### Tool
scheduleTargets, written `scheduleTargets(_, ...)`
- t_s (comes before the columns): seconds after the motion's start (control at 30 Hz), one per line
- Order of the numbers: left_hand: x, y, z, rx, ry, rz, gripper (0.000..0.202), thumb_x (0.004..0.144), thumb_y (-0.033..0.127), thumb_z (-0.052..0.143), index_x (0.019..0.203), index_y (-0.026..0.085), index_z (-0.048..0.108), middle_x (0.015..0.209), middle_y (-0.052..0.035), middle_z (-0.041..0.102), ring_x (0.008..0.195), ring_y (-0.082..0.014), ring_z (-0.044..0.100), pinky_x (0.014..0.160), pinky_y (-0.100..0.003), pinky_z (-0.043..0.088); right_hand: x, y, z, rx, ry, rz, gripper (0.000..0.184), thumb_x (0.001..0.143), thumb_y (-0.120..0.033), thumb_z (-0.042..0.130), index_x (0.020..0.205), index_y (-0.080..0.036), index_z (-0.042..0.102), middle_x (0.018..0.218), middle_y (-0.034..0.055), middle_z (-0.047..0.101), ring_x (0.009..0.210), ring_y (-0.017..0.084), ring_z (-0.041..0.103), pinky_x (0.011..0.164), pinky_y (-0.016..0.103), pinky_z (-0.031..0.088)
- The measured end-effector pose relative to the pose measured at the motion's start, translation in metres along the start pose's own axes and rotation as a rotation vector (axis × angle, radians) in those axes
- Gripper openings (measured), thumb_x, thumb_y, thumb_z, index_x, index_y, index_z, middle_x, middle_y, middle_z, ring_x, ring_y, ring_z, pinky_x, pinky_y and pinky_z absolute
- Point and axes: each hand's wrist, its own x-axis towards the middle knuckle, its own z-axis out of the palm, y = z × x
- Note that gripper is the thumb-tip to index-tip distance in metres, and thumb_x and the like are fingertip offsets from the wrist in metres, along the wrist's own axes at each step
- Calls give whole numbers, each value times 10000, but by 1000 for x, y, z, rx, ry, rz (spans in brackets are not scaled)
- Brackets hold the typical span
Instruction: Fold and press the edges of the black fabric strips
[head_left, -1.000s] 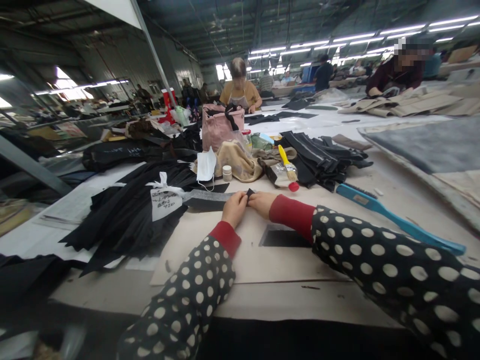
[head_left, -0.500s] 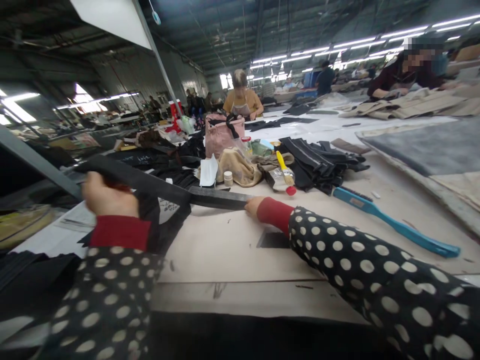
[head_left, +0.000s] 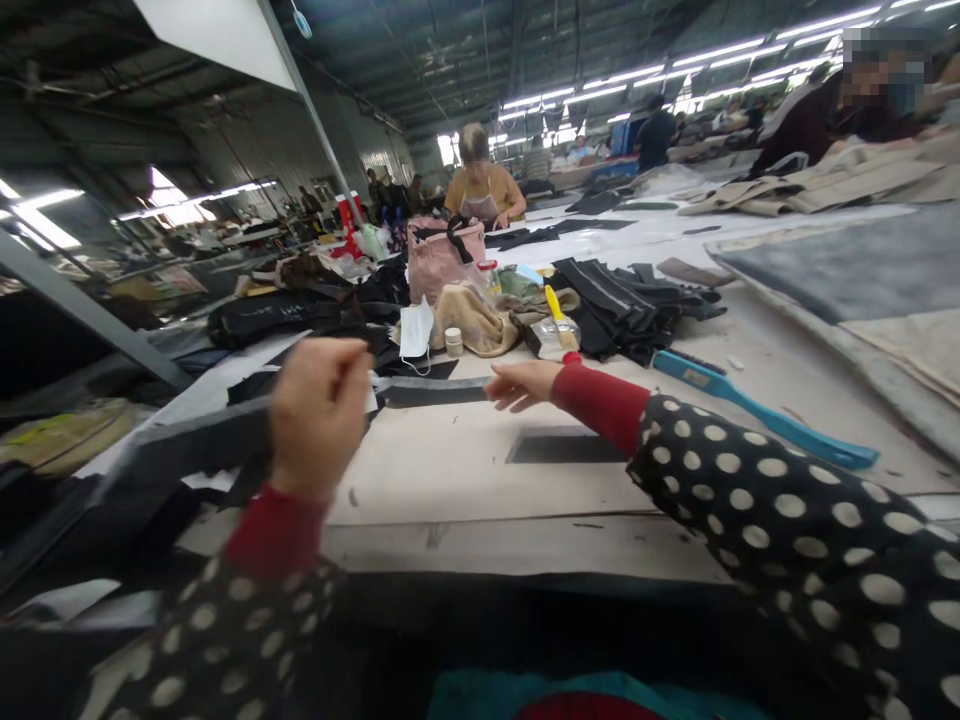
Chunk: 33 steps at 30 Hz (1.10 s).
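Note:
My left hand (head_left: 319, 415) is raised at the left of the work surface, blurred, its fingers curled in with nothing showing between them. Beside and below it, long dark fabric pieces (head_left: 172, 470) with a grey edge are heaped at the left. My right hand (head_left: 525, 383) has its fingers stretched out, palm down, at the right end of a dark fabric strip (head_left: 435, 392). Whether the fingertips touch that strip, I cannot tell. A dark grey flat piece (head_left: 562, 446) lies on the pale board (head_left: 435, 470), below my right wrist.
A blue long-handled brush (head_left: 765, 415) lies at the right. Behind are a yellow-handled paintbrush (head_left: 556, 310), a small white jar (head_left: 453, 342), a face mask (head_left: 416, 330), a pink bag (head_left: 442, 262) and stacked dark strips (head_left: 622, 305). A co-worker (head_left: 484, 190) is across the table.
My left hand has come away from the dark strip it held and moved right; that fabric now lies lower at the left. My right hand has let go of the other strip's end and spread its fingers.

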Motion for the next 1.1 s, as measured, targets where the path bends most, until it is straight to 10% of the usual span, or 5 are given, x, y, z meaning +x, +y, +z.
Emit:
scheduleTargets(0.13,-50,90,60,-93,-321,290,208,828,154,410,980,161,551,872,-59,593,814,-159,528,727,-293,441,-54,-11,8,710,-286,47,721,755,-692,177,909,-124,592,823,97,644,680,164,610,552,256,488)
scheduleTargets(0.27,-60,125,83,-347,-493,373,234,835,206,412,1027,168,539,963,-57,600,920,-157,518,835,-306,417,-94,13,20,644,-99,163,372,636,-480,616,767,-136,559,559,-15,561,475,84,509,462,197,425)
scheduleTargets(0.57,-31,59,112,-726,-1128,-139,339,756,342,510,1053,184,551,961,-26,609,875,-166,543,819,-295,419,-177,66,-18,65,418,44,391,725,-510,499,854,-159,614,764,32,597,714,150,527,669,254,417)
scheduleTargets(0.77,-45,48,135,-1013,-997,-544,364,711,256,535,1052,130,539,895,-47,602,800,-149,543,725,-271,432,-196,114,-17,188,517,302,515,639,-609,526,880,-160,598,784,62,593,699,169,523,637,267,418)
scheduleTargets(1.1,-56,50,149,-917,-967,-564,398,668,267,582,1038,124,544,658,23,512,586,-77,473,561,-208,371,-201,134,-21,238,391,341,477,587,-595,572,820,-180,607,811,77,621,732,189,562,672,275,439)
